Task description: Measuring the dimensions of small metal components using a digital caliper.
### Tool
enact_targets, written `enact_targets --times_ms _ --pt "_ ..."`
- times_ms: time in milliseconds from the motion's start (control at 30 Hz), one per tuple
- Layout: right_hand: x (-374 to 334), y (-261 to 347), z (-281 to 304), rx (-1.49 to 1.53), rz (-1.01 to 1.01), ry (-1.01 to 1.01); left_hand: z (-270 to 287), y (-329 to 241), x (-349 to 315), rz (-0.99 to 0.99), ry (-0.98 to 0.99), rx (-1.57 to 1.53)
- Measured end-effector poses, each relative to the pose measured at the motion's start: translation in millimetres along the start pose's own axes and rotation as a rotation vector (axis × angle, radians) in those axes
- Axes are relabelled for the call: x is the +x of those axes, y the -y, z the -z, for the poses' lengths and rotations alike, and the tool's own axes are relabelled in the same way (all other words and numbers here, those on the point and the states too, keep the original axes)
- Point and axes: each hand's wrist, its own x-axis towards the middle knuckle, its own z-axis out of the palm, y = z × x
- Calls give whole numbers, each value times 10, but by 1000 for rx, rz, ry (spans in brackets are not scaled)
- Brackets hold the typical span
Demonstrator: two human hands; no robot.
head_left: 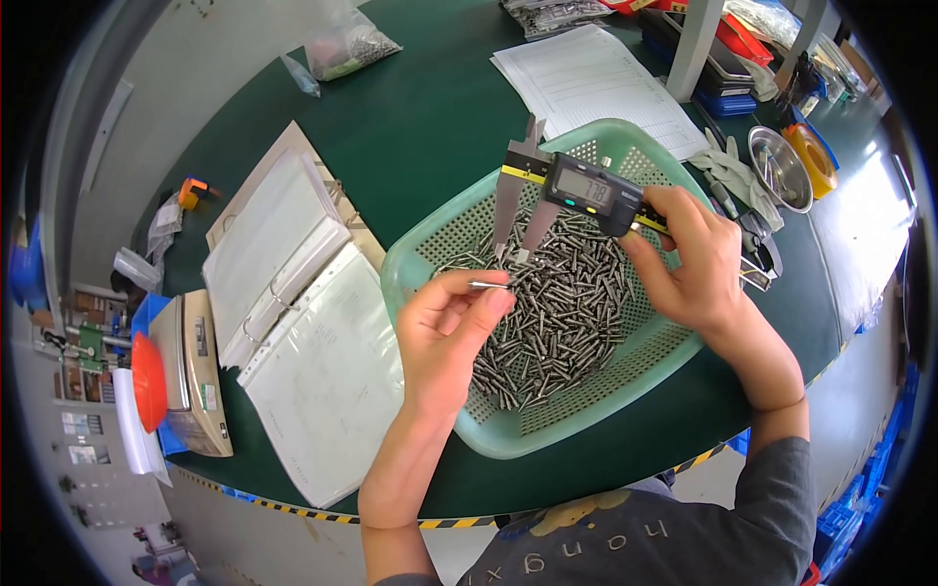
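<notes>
A digital caliper [586, 188] is gripped at its right end by my right hand [689, 259], with its jaws parted and pointing down. Between the thumb and fingertips of my left hand [445, 327] is a small metal pin [489, 285], just below the jaw tips and apart from them. Both hands are over a green plastic basket [576, 430] with perforated walls. Many loose metal pins [557, 322] of the same look lie heaped in it.
Left of the basket lies an open ring binder [327, 361], with a weighing scale [200, 376] beyond it. Papers [596, 83] lie behind the basket. A metal bowl [780, 168], gloves [738, 181] and a yellow tape roll [816, 161] are at the right. A bag of parts [347, 44] sits at the back.
</notes>
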Motion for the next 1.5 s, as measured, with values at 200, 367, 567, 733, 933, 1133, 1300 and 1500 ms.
enact_targets --times_ms 200,367,567,733,933,1133,1300,1500 --pt "1 37 34 52 77 43 -24 9 -15 38 70 -83" --pt "1 41 21 67 83 59 -25 -1 -23 61 100 -110" --pt "23 40 39 27 111 45 -19 1 -29 34 138 -75" --pt "4 -19 37 20 105 11 -45 5 -3 121 92 23" --pt "5 3 40 -49 -4 53 -7 50 -1 74 8 200" --pt "10 -8 32 -65 -28 39 -45 -7 5 -6 -58 408" --pt "-1 27 43 -29 31 93 28 -1 39 25 -115 108" --pt "-9 37 30 8 39 103 35 -12 24 75 -116 -67"
